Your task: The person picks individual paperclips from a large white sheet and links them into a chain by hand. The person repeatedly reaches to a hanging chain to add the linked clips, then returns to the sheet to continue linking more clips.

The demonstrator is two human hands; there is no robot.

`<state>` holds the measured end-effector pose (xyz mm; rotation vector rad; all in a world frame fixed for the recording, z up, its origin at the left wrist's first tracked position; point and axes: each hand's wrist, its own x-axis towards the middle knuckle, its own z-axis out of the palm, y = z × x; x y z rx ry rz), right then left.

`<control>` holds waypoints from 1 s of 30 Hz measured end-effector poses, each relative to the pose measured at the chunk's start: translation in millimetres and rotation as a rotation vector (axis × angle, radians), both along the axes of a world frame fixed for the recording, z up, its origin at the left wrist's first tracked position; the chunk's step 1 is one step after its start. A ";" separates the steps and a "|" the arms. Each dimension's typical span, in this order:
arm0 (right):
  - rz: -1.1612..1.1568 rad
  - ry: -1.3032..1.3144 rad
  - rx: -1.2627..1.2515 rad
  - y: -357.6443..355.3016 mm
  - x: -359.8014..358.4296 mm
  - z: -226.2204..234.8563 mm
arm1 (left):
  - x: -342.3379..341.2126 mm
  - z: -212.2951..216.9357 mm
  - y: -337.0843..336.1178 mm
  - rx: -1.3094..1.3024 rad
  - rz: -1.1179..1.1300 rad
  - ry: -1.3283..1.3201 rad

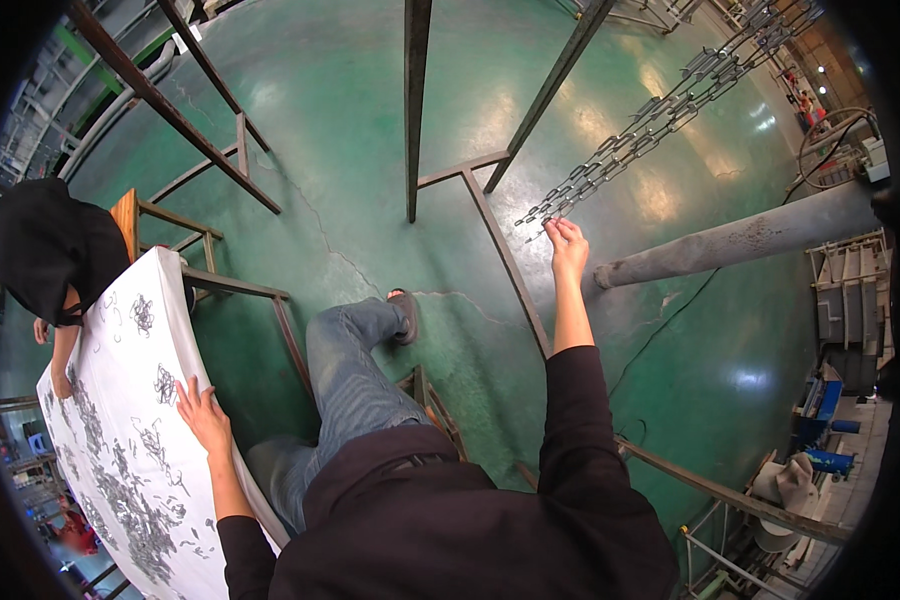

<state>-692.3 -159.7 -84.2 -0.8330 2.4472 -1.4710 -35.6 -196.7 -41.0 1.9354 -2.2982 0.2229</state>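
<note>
Several metal chains (638, 140) of long links hang at the upper right. My right hand (567, 245) is stretched out to their lower ends, its fingertips pinched together on the end of a chain. On the left, my left hand (203, 415) rests on the edge of a white-covered table (175, 330) with its fingers spread. Just beyond those fingers lies a small tangle of dark metal links (165, 383). Many more loose links (140, 505) are spread over the cloth. Nothing shows in my left hand.
A co-worker in black (55, 245) reaches onto the table's far side. Metal frame legs (417, 110) stand ahead, with a low crossbar (505, 255) near my right arm. A thick grey pole (740, 243) rises at right. A dark cable (660, 335) runs along the green floor.
</note>
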 end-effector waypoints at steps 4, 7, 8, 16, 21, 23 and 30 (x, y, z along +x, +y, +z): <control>0.030 -0.018 -0.035 17.1 1.6 4.3 | -0.4 -1.4 0.0 0.001 0.006 0.005; 0.019 -0.012 -0.037 28.4 -0.3 5.0 | 0.8 -2.2 -0.4 -0.012 -0.009 0.019; 0.010 -0.008 -0.027 32.0 -0.9 5.7 | 1.0 -2.7 -0.5 -0.019 -0.017 0.026; 0.010 0.021 -0.010 56.6 -1.7 19.7 | 5.6 -7.9 0.5 -0.005 0.002 0.077; 0.054 0.110 0.036 61.9 12.0 33.8 | -16.1 4.6 -5.4 -0.023 0.063 0.200; 0.077 0.152 0.084 60.8 28.2 48.2 | -48.8 17.5 -12.5 -0.070 0.125 0.378; 0.502 0.192 0.022 29.2 144.8 134.5 | -181.1 116.5 -6.7 -0.029 -0.324 0.826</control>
